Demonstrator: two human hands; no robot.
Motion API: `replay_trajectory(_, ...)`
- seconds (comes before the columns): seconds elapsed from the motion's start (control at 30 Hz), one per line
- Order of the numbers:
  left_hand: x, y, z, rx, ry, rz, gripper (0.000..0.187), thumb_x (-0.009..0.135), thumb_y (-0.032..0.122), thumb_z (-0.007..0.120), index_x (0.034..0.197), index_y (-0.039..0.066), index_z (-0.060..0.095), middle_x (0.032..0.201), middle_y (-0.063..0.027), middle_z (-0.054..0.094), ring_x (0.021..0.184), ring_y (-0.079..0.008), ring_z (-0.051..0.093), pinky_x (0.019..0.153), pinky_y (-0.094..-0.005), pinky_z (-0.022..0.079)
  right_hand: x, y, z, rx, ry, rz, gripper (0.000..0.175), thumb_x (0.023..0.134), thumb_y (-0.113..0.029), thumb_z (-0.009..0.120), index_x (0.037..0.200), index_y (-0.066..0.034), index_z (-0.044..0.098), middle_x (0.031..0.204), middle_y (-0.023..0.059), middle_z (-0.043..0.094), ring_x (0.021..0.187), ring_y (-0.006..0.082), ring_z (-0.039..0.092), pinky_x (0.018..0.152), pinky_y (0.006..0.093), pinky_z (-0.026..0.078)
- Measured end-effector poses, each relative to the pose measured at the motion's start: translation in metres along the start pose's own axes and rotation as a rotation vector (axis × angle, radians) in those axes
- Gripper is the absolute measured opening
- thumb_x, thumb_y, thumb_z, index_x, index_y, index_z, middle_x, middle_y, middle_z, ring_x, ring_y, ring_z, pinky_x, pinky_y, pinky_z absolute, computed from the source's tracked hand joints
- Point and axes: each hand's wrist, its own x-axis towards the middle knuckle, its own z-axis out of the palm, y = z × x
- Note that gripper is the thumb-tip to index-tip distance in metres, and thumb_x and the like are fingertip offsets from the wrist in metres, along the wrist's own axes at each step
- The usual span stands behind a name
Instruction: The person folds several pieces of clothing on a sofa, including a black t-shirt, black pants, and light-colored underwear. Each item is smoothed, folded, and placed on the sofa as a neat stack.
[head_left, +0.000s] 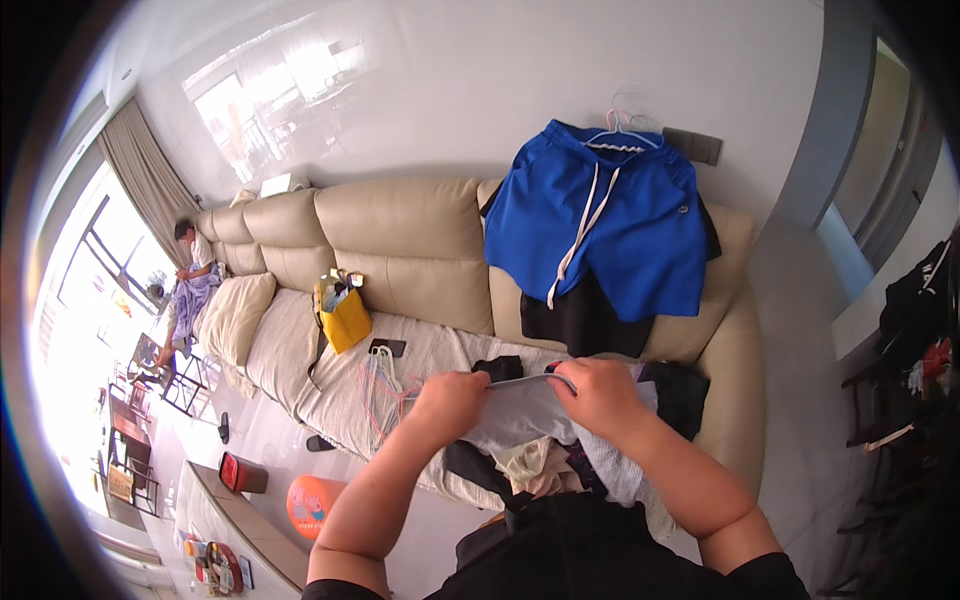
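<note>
A light grey garment (517, 416) is stretched between my two hands above the sofa seat. My left hand (454, 401) grips one end of its upper edge, and my right hand (600, 390) pinches the other end. Below the garment lies a pile of clothes, with cream pieces (529, 465) and a pale textured cloth (615, 465) showing. Folded dark clothing (682, 394) rests to the right of my right hand. Blue drawstring shorts (600, 217) hang on a hanger against the sofa back, over black garments (585, 322).
Left of my hands, loose wire hangers (382, 382) lie near a phone (388, 347) on the sofa cover (292, 360). A yellow bag (343, 315) stands farther left. Another person (196, 262) sits at the far end. An orange stool (311, 502) and a table (225, 517) are lower left.
</note>
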Motion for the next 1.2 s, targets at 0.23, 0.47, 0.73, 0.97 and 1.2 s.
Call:
replay_trajectory(0.23, 0.023, 0.049, 0.061, -1.155, 0.28, -0.263, 0.026, 0.094, 0.017, 0.056, 0.078, -0.004, 0.061, 0.063, -0.0095, 0.06, 0.057, -0.0168, 0.057, 0.056, -0.0356, 0.045, -0.029, -0.011, 0.014, -0.116, 0.159, 0.009, 0.018, 0.085, -0.018, 0.068, 0.076, -0.0061, 0.058, 0.07, 0.0093, 0.06, 0.056, 0.0326, 0.061, 0.05, 0.0433, 0.048)
replay_trajectory(0.47, -0.001, 0.086, 0.053, -1.833, -0.027, -0.131, 0.037, 0.091, 0.006, 0.047, 0.126, -0.003, 0.053, 0.114, -0.0116, 0.062, 0.1, -0.0177, 0.061, 0.086, -0.03, 0.049, -0.056, -0.005, 0.013, 0.339, 0.086, 0.199, 0.036, 0.081, -0.005, 0.07, 0.116, 0.0006, 0.061, 0.108, 0.0153, 0.061, 0.088, 0.0301, 0.065, 0.073, 0.0345, 0.053)
replay_trajectory(0.73, 0.0, 0.061, 0.013, -0.722, 0.257, 0.321, 0.075, 0.068, 0.019, 0.085, 0.133, 0.004, 0.052, 0.132, -0.0139, 0.052, 0.111, -0.0245, 0.058, 0.095, -0.0331, 0.047, -0.042, 0.023, -0.053, 0.896, -0.375, 0.137, 0.027, 0.081, 0.002, 0.066, 0.109, 0.0018, 0.066, 0.1, 0.0068, 0.065, 0.089, 0.0149, 0.062, 0.081, 0.0287, 0.048)
replay_trajectory(0.97, 0.006, 0.076, -0.004, -0.764, -0.315, 0.165, 0.029, 0.084, 0.018, 0.073, 0.108, 0.002, 0.069, 0.081, -0.013, 0.068, 0.077, -0.0216, 0.067, 0.076, -0.0307, 0.05, -0.027, 0.024, -0.079, 0.529, -0.532, 0.333, 0.028, 0.077, -0.01, 0.078, 0.103, -0.0019, 0.07, 0.093, 0.0062, 0.068, 0.084, 0.0141, 0.063, 0.076, 0.0268, 0.048)
replay_trajectory(1.2, 0.001, 0.085, 0.025, -0.746, 0.106, 0.176, 0.034, 0.083, 0.009, 0.067, 0.117, 0.005, 0.065, 0.094, -0.0203, 0.068, 0.089, -0.0381, 0.066, 0.078, -0.0376, 0.052, -0.051, 0.055, -0.038, 0.245, -0.307, 0.679, 0.017, 0.084, -0.015, 0.071, 0.092, 0.0, 0.072, 0.066, 0.0042, 0.066, 0.066, 0.0093, 0.062, 0.059, 0.0279, 0.047)
